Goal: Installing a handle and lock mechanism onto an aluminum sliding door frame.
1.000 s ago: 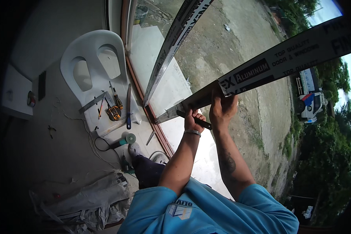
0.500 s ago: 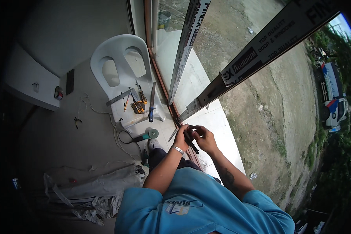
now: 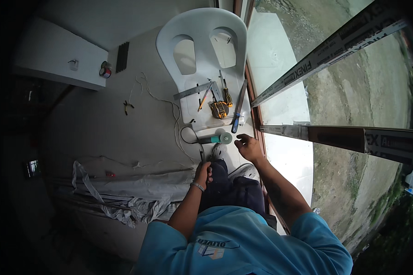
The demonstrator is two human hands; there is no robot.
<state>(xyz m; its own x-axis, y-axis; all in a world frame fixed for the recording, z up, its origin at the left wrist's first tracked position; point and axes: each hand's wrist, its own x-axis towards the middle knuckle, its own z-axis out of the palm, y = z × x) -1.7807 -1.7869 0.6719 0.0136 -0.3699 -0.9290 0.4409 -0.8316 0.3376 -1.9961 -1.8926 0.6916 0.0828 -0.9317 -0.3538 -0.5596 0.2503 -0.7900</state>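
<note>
Beside the angle grinder point(image 3: 211, 140) and blue-handled file point(image 3: 240, 105), the right hand point(image 3: 249, 148) hangs with fingers apart, while whether the left hand point(image 3: 203, 173), fingers curled, grips anything cannot be told.

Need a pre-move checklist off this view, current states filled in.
1. Right hand empty: ok, nothing visible in its grip.
2. Left hand empty: cannot tell, its curled grip hides the inside.
3. Angle grinder clear of right hand: not ok, they're close together.
4. Angle grinder unplugged: cannot tell, plug not visible.
5. Tape measure on white plastic chair: ok.
6. Blue-handled file fully on seat: not ok, handle overhangs.
</note>
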